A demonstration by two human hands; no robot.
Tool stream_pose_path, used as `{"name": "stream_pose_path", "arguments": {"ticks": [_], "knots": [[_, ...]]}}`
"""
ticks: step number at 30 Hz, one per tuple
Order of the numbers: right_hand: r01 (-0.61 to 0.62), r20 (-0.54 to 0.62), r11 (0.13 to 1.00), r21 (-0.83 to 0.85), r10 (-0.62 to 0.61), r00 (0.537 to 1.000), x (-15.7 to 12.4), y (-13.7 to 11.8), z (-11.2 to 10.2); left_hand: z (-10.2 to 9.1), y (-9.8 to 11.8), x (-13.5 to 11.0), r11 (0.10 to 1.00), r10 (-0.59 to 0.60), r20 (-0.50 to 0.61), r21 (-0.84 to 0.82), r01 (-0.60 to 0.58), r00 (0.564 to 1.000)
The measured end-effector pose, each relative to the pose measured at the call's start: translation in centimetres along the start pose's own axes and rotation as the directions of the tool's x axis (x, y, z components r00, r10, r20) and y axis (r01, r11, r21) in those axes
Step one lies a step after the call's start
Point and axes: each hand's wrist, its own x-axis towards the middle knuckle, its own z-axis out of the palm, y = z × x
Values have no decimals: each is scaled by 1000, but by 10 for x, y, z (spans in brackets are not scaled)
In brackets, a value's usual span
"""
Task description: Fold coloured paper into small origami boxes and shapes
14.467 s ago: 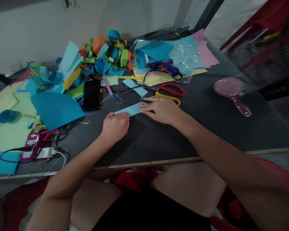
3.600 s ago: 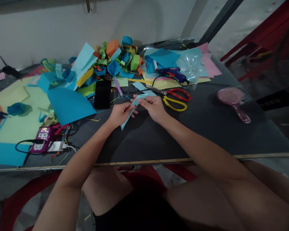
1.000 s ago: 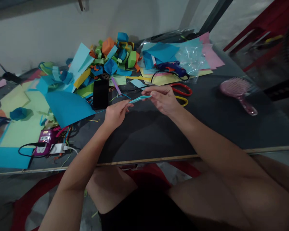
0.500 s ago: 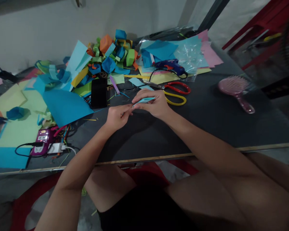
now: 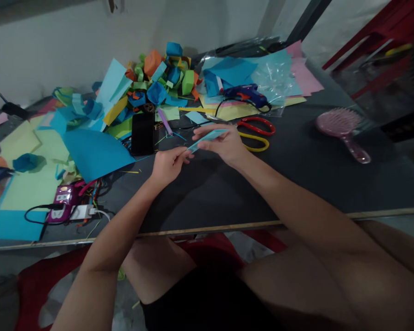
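Observation:
I hold a narrow folded strip of light blue paper (image 5: 207, 138) just above the dark table (image 5: 296, 179). My left hand (image 5: 167, 165) pinches the strip's near, lower end between thumb and fingers. The far end is gripped by my right hand (image 5: 224, 145), thumb under and fingers along the strip. The strip slants up to the right between the two hands. Both hands hover near the middle of the table, in front of a black phone (image 5: 142, 133).
A heap of coloured folded paper pieces (image 5: 158, 82) lies at the back. Red and yellow scissors (image 5: 255, 133) and a blue glue gun (image 5: 246, 94) lie right of my hands. A pink hairbrush (image 5: 341, 131) is far right. Blue and green sheets (image 5: 93, 154) and a purple device (image 5: 60, 204) lie left.
Long ago the strip lay flat under both hands; now it is lifted. In the last second the hands drew closer, then the strip tilted up again on the right.

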Motion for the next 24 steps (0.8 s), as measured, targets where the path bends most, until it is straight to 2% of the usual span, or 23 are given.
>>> {"name": "stream_pose_path", "arguments": {"ticks": [3, 7, 10, 13, 16, 19, 21, 24], "knots": [[-1, 25, 998, -56, 3, 1000, -1, 1, 1, -1, 0, 0, 1000, 9, 15, 1, -9, 1000], [19, -105, 998, -62, -26, 994, 3, 8, -3, -3, 0, 2, 1000, -11, -25, 10, 11, 1000], [1, -153, 1000, 17, 2, 988, 5, 13, -5, -3, -5, 3, 998, -34, -34, -59, 31, 999], [-52, -64, 992, 118, 60, 996, 4, 15, -2, -1, -9, 4, 987, -61, -7, -151, 59, 998], [-90, 26, 990, 111, 87, 996, 2, 15, 1, -2, -9, 4, 973, -91, 60, -209, 102, 994], [-68, -63, 995, 71, 72, 995, 4, 16, -2, -2, -7, 5, 971, -112, 64, -205, 122, 992], [-46, -144, 997, 67, 55, 988, 8, 18, -7, -2, -7, 5, 971, -127, 20, -200, 128, 992], [-30, -183, 995, 100, 48, 982, 12, 20, -10, -2, -8, 6, 968, -145, -44, -215, 132, 988]]}}
